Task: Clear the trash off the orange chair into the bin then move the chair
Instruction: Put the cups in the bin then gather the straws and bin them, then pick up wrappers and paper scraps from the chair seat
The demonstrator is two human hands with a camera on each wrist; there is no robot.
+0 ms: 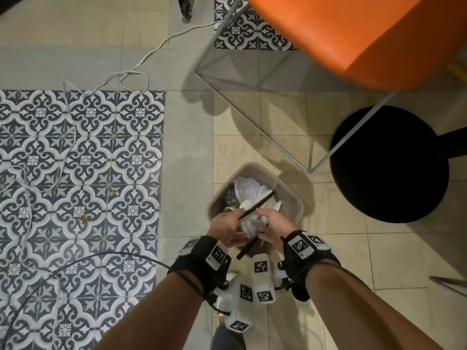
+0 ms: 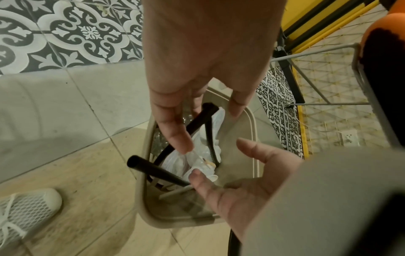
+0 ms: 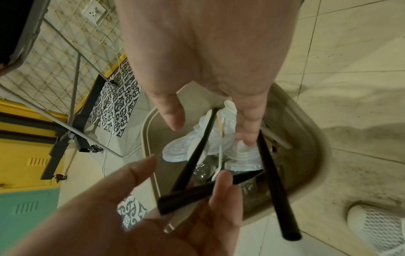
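The beige bin (image 1: pixel 299 205) stands on the floor just in front of me, holding clear plastic lids (image 1: pixel 243 188) and white spoons (image 1: pixel 246 205). Both hands hover over its near rim. My left hand (image 1: pixel 226 227) has straight fingers touching a black straw (image 1: pixel 260 202) that slants across the bin. My right hand (image 1: pixel 274 224) is also spread, its fingertips (image 3: pixel 249 135) against a second black straw (image 3: pixel 275 187) that sticks out over the rim (image 3: pixel 317 155). A third straw (image 3: pixel 192 193) lies across the left fingers (image 3: pixel 219 188). The orange chair (image 1: pixel 353 34) is at the upper right, its seat top out of view.
The chair's grey wire legs (image 1: pixel 252 114) reach toward the bin. A black round base (image 1: pixel 389 162) sits to the right. A white cable (image 1: pixel 131 72) loops over plain and patterned tiles on the left. My white shoe (image 2: pixel 26 211) is beside the bin. A yellow cabinet (image 3: pixel 22 147) stands behind the chair.
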